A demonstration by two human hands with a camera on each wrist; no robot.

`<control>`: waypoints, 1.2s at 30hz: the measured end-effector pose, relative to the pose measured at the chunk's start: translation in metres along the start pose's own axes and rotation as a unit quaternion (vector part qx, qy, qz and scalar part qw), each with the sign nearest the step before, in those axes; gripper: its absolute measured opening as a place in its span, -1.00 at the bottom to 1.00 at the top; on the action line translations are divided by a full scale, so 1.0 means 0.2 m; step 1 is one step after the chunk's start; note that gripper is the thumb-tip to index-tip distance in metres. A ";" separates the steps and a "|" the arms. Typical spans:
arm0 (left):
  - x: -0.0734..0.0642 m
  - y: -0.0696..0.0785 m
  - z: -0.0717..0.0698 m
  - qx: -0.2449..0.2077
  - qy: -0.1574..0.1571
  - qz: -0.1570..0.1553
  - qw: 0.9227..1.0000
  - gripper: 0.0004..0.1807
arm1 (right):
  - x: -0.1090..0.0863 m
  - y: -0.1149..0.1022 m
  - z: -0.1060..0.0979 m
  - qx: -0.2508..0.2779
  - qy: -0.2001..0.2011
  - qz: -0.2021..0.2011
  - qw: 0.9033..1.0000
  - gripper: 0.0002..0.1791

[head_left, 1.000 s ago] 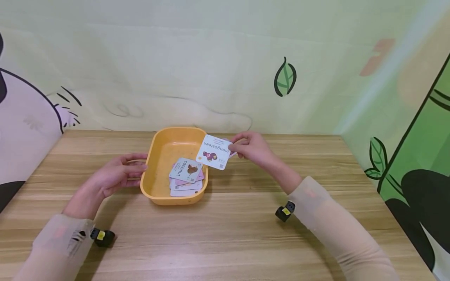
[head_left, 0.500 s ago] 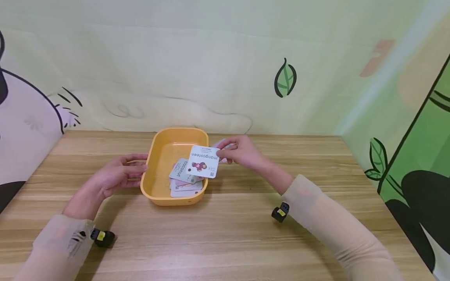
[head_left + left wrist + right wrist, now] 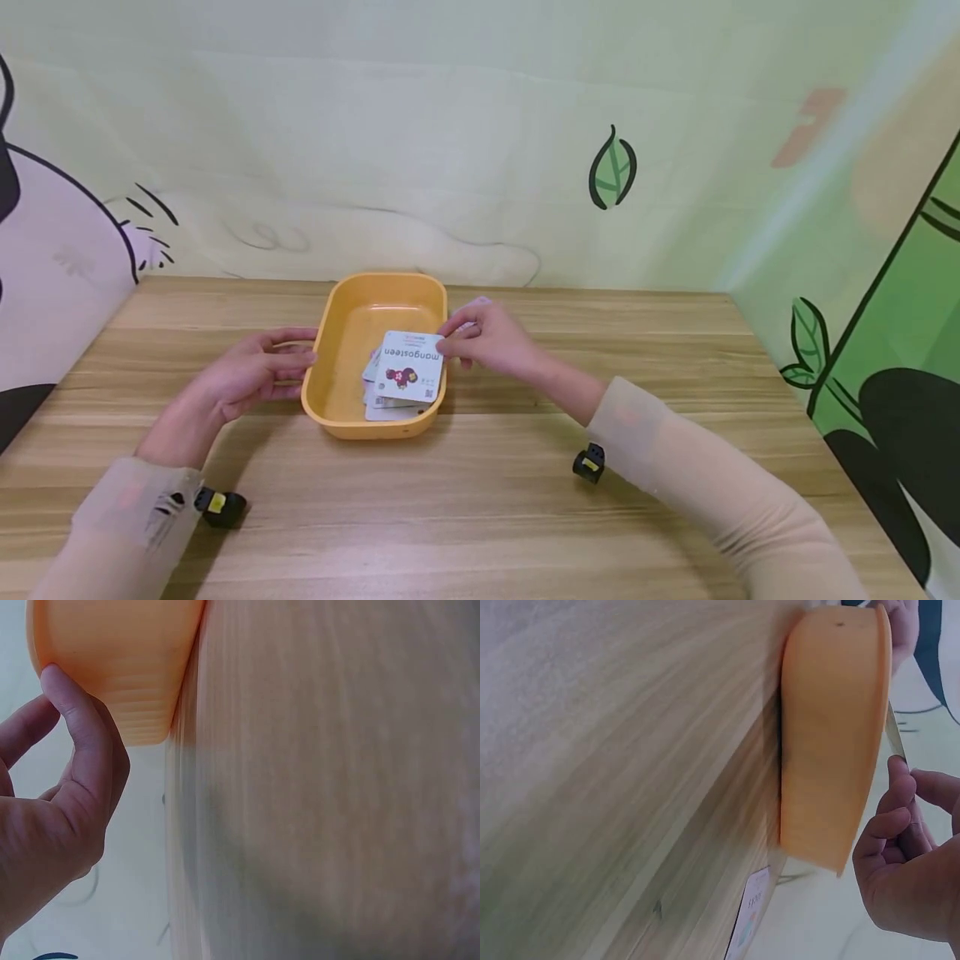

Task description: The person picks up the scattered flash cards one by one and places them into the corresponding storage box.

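A white square flash card (image 3: pixel 409 362) printed "mangosteen" with a purple fruit picture is over the right side of a yellow-orange plastic tray (image 3: pixel 326 367). My right hand (image 3: pixel 487 340) pinches its corner between thumb and fingers at the tray's right rim. In the right wrist view the card (image 3: pixel 895 735) shows edge-on above the rim. Under it in the tray lie several other cards (image 3: pixel 390 412), mostly covered. My left hand (image 3: pixel 258 371) rests relaxed fingertips against the tray's left side; the left wrist view shows a fingertip at the tray's rim (image 3: pixel 45 656).
Another card (image 3: pixel 748 911) lies on the wooden table (image 3: pixel 465 517) behind my right hand, mostly hidden in the head view. A wall sheet (image 3: pixel 480 167) with leaf drawings stands right behind the table's far edge. Small black cameras (image 3: pixel 588 463) hang at both wrists.
My right hand has moved left and slightly toward me, bringing the mangosteen card from the tray's right rim over the cards inside, covering the coconut card. My left hand has stayed in place.
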State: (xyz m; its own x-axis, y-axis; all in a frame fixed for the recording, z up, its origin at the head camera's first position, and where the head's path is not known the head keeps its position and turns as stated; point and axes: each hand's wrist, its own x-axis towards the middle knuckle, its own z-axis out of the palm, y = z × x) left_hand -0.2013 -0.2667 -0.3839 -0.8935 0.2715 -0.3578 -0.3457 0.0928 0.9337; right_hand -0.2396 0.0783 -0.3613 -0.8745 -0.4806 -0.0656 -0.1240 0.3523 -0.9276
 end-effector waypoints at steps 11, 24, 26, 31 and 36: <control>0.00 0.00 0.00 0.002 0.003 -0.002 1.000 -0.24 | -0.01 -0.01 0.07 -0.029 -0.038 -0.019 0.999 -0.84; 0.00 0.00 0.00 0.000 0.006 -0.007 1.000 -0.24 | -0.03 -0.02 0.12 -0.165 -0.022 -0.084 0.983 -0.91; 0.00 0.00 0.00 -0.001 0.005 -0.005 1.000 -0.24 | -0.03 -0.02 0.12 -0.184 -0.018 -0.086 0.979 -0.89; 0.00 0.00 0.01 0.000 0.004 -0.003 1.000 -0.23 | -0.03 -0.01 0.12 -0.209 -0.014 -0.107 0.972 -0.85; 0.00 0.00 0.01 0.001 0.008 -0.004 1.000 -0.23 | -0.03 0.01 0.11 -0.201 -0.007 -0.132 0.971 -0.90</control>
State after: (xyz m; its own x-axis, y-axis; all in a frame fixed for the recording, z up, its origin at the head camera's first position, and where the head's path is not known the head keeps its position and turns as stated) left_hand -0.2005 -0.2650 -0.3830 -0.8950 0.2551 -0.3660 -0.3529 0.0970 0.9306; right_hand -0.2245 0.0640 -0.3714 -0.7816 -0.6062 0.1470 -0.5179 0.4994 -0.6945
